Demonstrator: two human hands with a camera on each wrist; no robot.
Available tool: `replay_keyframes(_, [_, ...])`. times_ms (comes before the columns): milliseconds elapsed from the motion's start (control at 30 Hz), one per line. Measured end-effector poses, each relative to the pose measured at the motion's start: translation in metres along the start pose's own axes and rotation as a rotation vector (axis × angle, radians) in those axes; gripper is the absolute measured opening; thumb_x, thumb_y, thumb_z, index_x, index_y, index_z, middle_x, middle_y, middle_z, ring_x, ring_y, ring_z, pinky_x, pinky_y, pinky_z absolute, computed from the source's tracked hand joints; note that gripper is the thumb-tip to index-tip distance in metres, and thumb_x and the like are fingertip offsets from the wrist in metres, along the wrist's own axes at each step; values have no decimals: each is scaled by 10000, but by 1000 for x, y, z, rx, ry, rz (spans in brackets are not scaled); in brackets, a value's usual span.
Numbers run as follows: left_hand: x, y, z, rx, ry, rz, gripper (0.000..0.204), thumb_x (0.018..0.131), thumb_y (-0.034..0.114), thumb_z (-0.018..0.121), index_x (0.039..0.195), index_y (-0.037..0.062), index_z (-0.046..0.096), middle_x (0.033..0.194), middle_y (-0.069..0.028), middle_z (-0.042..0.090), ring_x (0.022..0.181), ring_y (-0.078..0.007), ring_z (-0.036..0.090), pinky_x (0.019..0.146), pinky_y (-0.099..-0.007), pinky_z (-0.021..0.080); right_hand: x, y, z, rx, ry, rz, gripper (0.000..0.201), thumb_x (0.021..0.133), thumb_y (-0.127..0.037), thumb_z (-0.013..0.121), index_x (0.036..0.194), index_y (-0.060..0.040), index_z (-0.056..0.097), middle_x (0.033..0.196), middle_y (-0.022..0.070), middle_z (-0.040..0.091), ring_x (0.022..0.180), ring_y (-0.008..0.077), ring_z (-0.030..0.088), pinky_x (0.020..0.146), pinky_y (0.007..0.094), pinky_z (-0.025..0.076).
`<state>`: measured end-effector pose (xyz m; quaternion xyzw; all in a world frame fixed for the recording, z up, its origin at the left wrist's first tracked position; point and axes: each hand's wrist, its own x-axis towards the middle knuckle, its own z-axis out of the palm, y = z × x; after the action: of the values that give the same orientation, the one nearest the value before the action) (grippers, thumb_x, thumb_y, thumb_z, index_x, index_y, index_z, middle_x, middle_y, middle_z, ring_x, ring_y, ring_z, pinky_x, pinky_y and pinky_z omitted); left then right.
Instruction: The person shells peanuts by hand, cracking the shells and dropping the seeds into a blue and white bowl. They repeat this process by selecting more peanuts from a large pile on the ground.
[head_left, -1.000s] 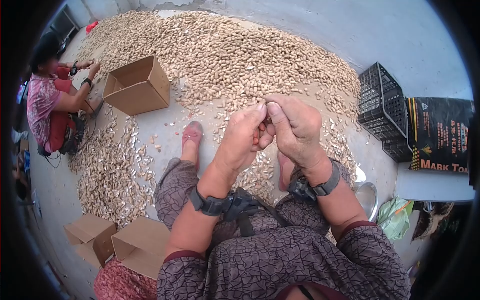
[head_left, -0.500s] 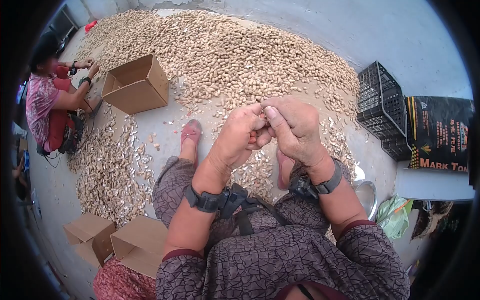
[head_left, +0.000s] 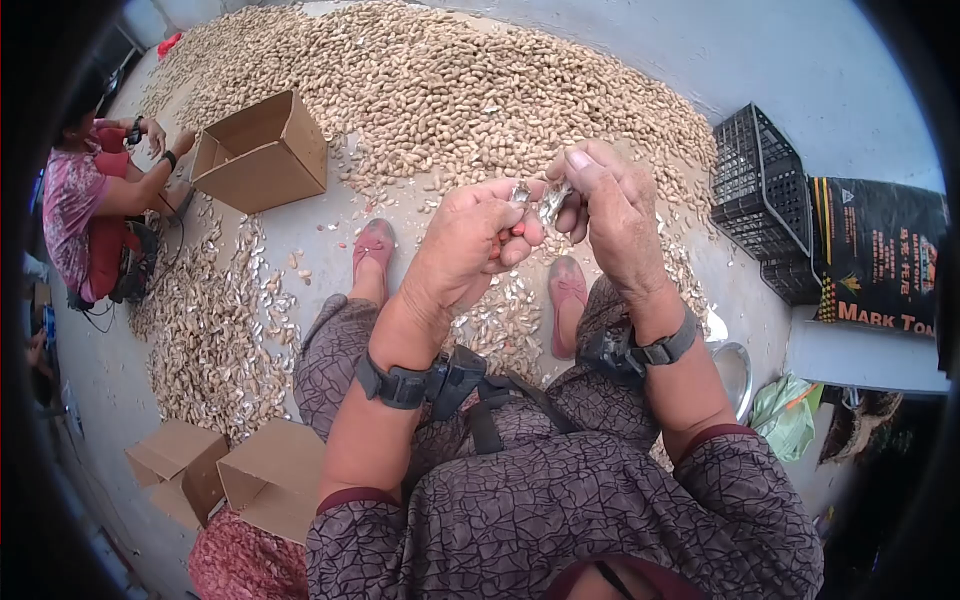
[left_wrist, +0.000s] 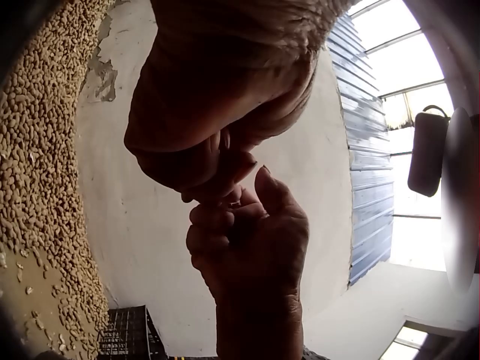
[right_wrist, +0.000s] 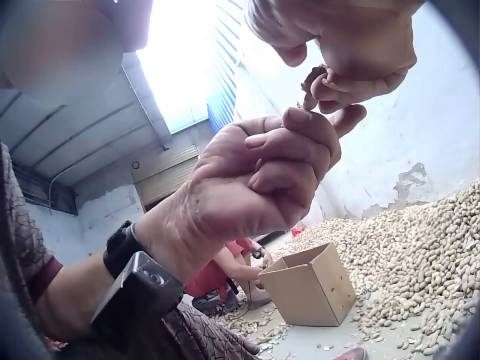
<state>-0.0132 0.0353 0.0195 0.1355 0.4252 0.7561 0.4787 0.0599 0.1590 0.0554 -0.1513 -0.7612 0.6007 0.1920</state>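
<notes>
Both hands meet over the floor in front of the body. In the head view the left hand curls its fingers over several red peanut kernels. Between its thumb and forefinger it pinches a piece of peanut shell, pale side showing. Close beside it, the right hand holds another piece of cracked peanut shell between thumb and fingers. In the right wrist view a bit of shell shows at the right fingertips. The left wrist view shows both hands dark against the wall, kernels hidden.
A big heap of unshelled peanuts lies along the wall. Empty shells cover the floor at left. An open cardboard box stands near another person. Black crates and a printed sack are at right.
The hands have drawn slightly apart, and the peanut shell between them now shows as split pieces, one in each hand. The head view has shifted a little.
</notes>
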Motion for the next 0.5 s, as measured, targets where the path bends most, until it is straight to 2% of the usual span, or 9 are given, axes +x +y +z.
replay_keyframes(33, [0,1,2,24,42,-17,114,819,71,412,829,5,505,653,-30,523,462,-36,378,393,-156,261,1,-1,1,65,-16,85,197,826,-148,526,731,23,552,578,55,515,518,81,469,471,236,379])
replay_keyframes(67, [1,0,-1,60,-24,-6,142,788,47,395,841,-5,516,639,-20,503,455,-32,370,392,-159,258,3,8,3,-24,-20,13,203,793,-156,560,705,28,558,605,59,555,523,80,479,468,234,383])
replay_keyframes(100, [3,-1,-2,55,-23,-11,142,788,47,395,841,-5,516,639,-20,503,455,-32,370,392,-159,258,4,14,3,-26,-20,20,203,793,-156,560,705,28,558,605,59,555,523,80,479,468,234,383])
replay_keyframes(200, [3,-3,1,131,-36,-17,133,785,63,411,832,3,520,617,-4,474,453,-27,354,387,-160,246,4,22,2,-188,-88,-153,152,739,-92,568,664,39,558,608,63,568,532,68,501,462,234,400])
replay_keyframes(300, [3,-3,0,53,-60,-16,130,785,65,416,833,6,522,605,8,455,454,-21,350,385,-156,240,-5,10,5,-143,-58,-79,101,730,-57,562,675,28,559,588,57,556,530,75,522,440,245,402])
replay_keyframes(333, [4,-5,-1,47,-30,-19,121,796,67,424,827,13,528,592,19,441,454,-16,351,381,-151,237,-6,19,9,-150,-8,-214,56,710,-23,557,662,5,558,571,61,543,491,112,536,419,263,402])
replay_keyframes(367, [5,-7,-3,45,-30,-23,121,796,67,424,827,13,528,592,19,441,454,-16,351,381,-151,237,-6,24,10,-150,-7,-209,56,710,-23,557,662,5,558,571,61,543,491,112,536,419,263,402])
replay_keyframes(467, [7,-12,-4,4,-18,-25,115,833,90,447,808,19,534,580,26,442,458,-14,354,378,-150,239,-5,33,9,-466,106,-602,49,691,-13,565,651,-40,557,579,108,523,470,225,527,427,304,414])
replay_keyframes(500, [7,-12,-3,31,5,-17,135,846,131,477,804,15,532,572,27,438,452,-14,350,383,-142,246,-4,35,6,-555,96,-688,45,692,-33,575,654,-34,552,569,95,524,474,209,534,436,319,423])
